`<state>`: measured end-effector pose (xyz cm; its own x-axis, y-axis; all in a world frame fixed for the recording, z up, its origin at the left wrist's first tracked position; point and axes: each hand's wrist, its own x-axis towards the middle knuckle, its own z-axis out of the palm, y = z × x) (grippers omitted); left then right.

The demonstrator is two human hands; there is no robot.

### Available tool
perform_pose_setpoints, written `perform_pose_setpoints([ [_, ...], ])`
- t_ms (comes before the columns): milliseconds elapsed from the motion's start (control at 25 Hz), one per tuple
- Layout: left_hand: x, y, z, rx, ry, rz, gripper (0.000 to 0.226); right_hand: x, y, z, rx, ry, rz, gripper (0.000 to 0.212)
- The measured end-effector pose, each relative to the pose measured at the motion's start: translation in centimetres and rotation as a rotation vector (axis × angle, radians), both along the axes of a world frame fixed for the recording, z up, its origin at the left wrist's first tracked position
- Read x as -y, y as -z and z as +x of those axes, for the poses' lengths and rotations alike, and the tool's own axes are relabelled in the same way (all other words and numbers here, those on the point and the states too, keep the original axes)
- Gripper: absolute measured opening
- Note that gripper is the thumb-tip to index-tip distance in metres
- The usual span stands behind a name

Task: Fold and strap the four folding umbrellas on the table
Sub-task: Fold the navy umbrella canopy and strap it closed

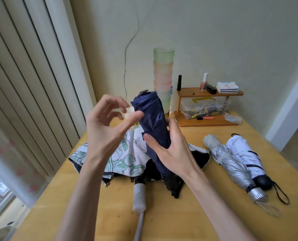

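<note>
The right hand grasps the navy umbrella around its middle and holds it upright above the table. Left of the navy umbrella, the left hand is released, fingers loosely bent, only its thumb touching the fabric. Under the navy umbrella lies the unfolded floral umbrella. To its right lie the strapped silver umbrella and white umbrella, side by side.

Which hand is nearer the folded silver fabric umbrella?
Right. The right hand grips the upright navy fabric umbrella, left of the folded silver fabric umbrella; the left hand is farther left.
</note>
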<state>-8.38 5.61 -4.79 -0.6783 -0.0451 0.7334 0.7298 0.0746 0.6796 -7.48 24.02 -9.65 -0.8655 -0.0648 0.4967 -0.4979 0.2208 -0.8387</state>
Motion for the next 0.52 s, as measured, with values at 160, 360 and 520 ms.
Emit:
perform_pose_setpoints([
  [160, -1.5, 0.1, -0.1, -0.174, -0.199, -0.244, 0.038, 0.2, -0.1, 0.4, 0.004, -0.004, -0.047, 0.046],
  [360, -2.1, 0.9, -0.7, -0.211, -0.337, -0.381, 0.032, -0.2, 0.1, 0.2, -0.020, 0.114, 0.007, 0.055],
  [520, -2.1, 1.5, -1.3, -0.072, -0.259, -0.361, 0.017, -1.5, -0.2, -0.4, -0.006, 0.234, 0.211, 0.069],
])
